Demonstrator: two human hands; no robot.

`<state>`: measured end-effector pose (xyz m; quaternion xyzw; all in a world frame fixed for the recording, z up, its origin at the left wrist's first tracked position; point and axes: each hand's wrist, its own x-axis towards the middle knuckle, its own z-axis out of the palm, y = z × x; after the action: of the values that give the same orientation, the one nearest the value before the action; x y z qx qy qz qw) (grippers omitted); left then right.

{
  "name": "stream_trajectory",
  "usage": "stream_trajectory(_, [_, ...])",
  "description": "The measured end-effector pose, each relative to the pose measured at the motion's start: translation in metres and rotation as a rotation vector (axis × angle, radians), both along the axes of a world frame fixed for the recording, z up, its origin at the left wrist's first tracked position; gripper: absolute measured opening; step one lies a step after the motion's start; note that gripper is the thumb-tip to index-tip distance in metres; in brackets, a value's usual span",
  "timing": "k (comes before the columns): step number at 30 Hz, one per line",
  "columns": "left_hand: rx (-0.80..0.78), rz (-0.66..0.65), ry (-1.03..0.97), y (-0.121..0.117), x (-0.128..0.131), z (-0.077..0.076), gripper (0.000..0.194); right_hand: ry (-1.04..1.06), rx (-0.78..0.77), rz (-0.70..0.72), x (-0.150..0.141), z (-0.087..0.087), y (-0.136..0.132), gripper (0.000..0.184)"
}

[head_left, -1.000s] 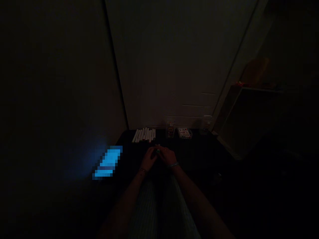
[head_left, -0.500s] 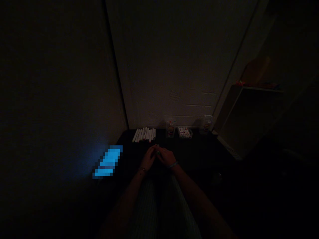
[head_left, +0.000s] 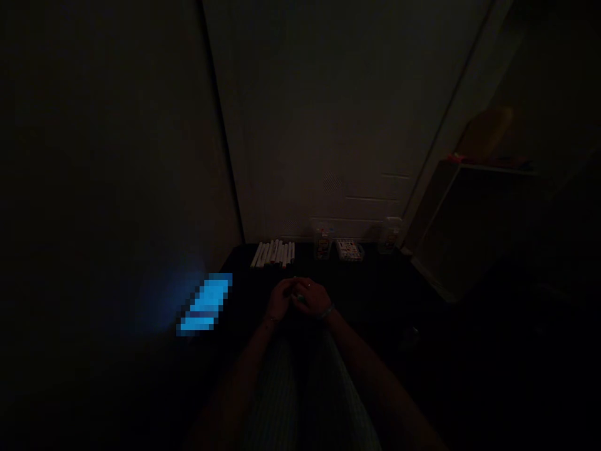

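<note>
The room is very dark. My left hand (head_left: 280, 299) and my right hand (head_left: 312, 298) meet over a dark table (head_left: 375, 288), fingers curled and pressed together around something small that I cannot make out. A bracelet shows on each wrist, and a ring glints on my right hand. A row of white marker-like sticks (head_left: 273, 254) lies just beyond my hands at the table's far edge.
A glowing blue screen (head_left: 205, 305) lies to the left of my hands. Small clear containers (head_left: 322, 243) and a flat box with coloured bits (head_left: 349, 250) stand at the back by the wall. A dark cabinet (head_left: 474, 219) is at the right.
Both hands have drawn slightly closer together and nearer to me; the small greenish object seen between the fingers before is now hidden.
</note>
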<state>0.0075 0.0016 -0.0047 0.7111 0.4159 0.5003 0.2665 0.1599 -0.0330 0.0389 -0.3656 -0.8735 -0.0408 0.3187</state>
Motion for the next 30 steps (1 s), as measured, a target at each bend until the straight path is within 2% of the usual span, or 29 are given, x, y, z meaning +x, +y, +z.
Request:
stream_trajectory(5, [0.016,0.091,-0.007,0.001,-0.002,0.002,0.038,0.078,-0.021,-0.046,0.0,0.001,0.003,0.036])
stream_trajectory(13, [-0.005,0.113,-0.037,0.002,-0.002,-0.001,0.038,-0.016,-0.059,-0.044,0.001,0.002,0.003,0.031])
stream_trajectory(23, [0.025,0.169,0.011,-0.002,-0.001,0.006,0.032,-0.014,-0.073,-0.068,-0.001,0.005,0.0,0.035])
stream_trajectory(27, [0.106,0.173,0.09,-0.009,0.003,0.017,0.026,0.177,-0.132,-0.104,0.001,-0.002,0.003,0.03])
stream_trajectory(30, [0.131,0.198,0.192,-0.015,0.007,0.022,0.018,0.486,-0.31,-0.175,0.006,-0.01,0.014,0.027])
